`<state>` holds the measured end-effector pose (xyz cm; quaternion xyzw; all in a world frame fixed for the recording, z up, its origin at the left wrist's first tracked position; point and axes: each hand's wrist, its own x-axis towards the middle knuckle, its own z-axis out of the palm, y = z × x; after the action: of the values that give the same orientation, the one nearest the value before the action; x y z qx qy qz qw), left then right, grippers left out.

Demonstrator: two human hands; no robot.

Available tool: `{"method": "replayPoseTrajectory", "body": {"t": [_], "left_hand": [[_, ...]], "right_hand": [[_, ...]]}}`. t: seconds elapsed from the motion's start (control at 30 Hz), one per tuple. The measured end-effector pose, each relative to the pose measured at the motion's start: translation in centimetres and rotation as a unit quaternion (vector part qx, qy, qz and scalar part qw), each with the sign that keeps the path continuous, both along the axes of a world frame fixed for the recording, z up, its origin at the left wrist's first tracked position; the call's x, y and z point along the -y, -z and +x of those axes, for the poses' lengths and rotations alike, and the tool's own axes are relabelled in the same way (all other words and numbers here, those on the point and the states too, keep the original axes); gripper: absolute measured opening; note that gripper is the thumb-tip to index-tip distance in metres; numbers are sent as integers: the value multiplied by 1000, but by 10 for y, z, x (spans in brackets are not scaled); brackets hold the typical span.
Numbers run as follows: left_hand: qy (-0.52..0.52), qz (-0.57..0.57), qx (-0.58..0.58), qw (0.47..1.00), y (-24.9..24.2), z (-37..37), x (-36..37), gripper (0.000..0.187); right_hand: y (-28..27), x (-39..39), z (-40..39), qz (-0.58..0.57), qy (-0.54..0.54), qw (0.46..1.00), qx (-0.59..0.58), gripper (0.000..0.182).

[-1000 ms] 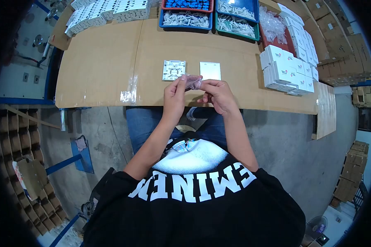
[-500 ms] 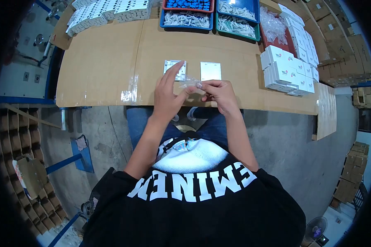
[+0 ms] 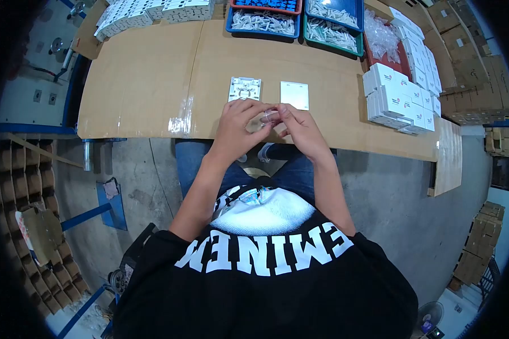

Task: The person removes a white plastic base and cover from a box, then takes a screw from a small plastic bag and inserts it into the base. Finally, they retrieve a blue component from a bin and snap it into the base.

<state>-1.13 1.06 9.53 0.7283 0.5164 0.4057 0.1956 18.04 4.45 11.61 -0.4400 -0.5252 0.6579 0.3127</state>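
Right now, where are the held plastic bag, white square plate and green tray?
Held plastic bag [image 3: 267, 117], head view: visible middle.
White square plate [image 3: 294, 95], head view: face centre.
Green tray [image 3: 333, 48], head view: near rim.

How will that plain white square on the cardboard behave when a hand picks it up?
The plain white square is probably stiff, given its straight edges. It looks small and thin, so likely light. Lying flat on the cardboard, it may slide before fingers get under.
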Motion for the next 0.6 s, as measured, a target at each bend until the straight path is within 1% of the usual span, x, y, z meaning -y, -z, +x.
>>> {"method": "replayPoseTrajectory", "body": {"t": [0.03, 0.1, 0.2, 0.4, 0.53, 0.6], "left_hand": [[6, -1, 16, 1000, 1, 2, 1, 46], [18, -11, 19, 1000, 0, 5, 3, 47], [31, -25, 33, 999, -2, 8, 4, 48], [38, -37, 65, 996, -6, 6, 3, 47], [45, -52, 85, 994, -7, 6, 4, 45], [50, -41, 88, 994, 1, 6, 2, 45]], "right_hand": [[4, 0, 1, -1, 0, 1000, 0, 47], [16, -1, 2, 14, -67, 998, -17, 54], [20, -1, 4, 39, -76, 996, 19, 57], [5, -3, 6, 14, -80, 997, 16, 61], [11, -1, 6, 11, -99, 995, 5, 64], [13, 1, 4, 3, -108, 994, 11, 64]]}}
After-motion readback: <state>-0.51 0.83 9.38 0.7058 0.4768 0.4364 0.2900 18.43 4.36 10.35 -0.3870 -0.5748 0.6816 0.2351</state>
